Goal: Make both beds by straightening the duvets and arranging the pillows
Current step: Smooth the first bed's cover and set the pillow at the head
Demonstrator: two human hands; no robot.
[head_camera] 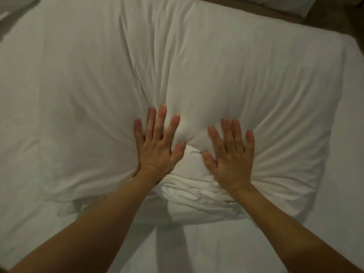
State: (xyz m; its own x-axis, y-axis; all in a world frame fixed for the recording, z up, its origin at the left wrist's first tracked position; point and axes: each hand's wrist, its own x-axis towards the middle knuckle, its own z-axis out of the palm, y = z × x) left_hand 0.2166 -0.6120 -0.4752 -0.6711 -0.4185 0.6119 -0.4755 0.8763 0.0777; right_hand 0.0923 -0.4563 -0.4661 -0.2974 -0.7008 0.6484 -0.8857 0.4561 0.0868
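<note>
Plump white fabric pillow (226, 79) under flat, spread left hand (157, 142) and right hand (230, 154); sweeping outward should smooth its creases.

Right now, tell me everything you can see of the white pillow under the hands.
The plump white fabric pillow lies flat on the white bed sheet, tilted slightly in the view. Both hands press it with straight, spread fingers: left hand, right hand. Creases radiate from the dent between them. Its near edge is bunched into folds. Another pillow's corner lies beyond, apart from it.
</note>
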